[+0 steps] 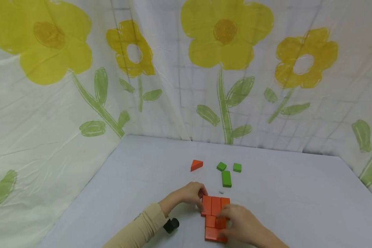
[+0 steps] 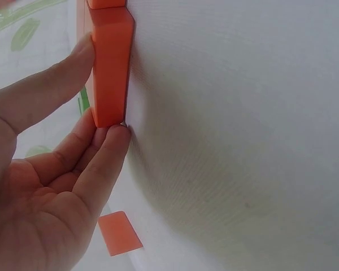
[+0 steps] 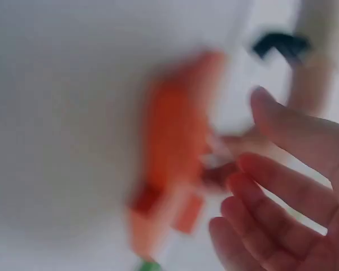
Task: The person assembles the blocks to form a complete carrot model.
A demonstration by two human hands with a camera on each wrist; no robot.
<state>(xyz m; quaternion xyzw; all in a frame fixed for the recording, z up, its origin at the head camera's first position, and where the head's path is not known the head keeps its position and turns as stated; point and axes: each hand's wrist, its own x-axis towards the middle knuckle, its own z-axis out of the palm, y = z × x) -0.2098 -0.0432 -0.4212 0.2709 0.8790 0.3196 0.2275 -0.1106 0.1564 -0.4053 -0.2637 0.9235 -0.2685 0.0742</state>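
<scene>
Several red-orange wooden blocks (image 1: 216, 206) lie together in a flat group near the front of the table. At the group's upper left, my left hand (image 1: 190, 193) holds a red block (image 1: 206, 205). In the left wrist view its thumb (image 2: 83, 59) rests against that block (image 2: 112, 68), and the fingertips meet its end. My right hand (image 1: 241, 222) hovers over the group's right side, hiding some blocks. In the right wrist view this hand (image 3: 282, 197) has loosely bent fingers, with nothing between them; the blocks are blurred.
Beyond the group lie a long green block (image 1: 226, 179), two small green blocks (image 1: 221, 166) (image 1: 237, 167) and a red triangular block (image 1: 196, 165). A black device (image 1: 172, 225) sits at the left wrist. A flower-printed curtain (image 1: 170, 103) hangs behind the white table (image 1: 282, 193).
</scene>
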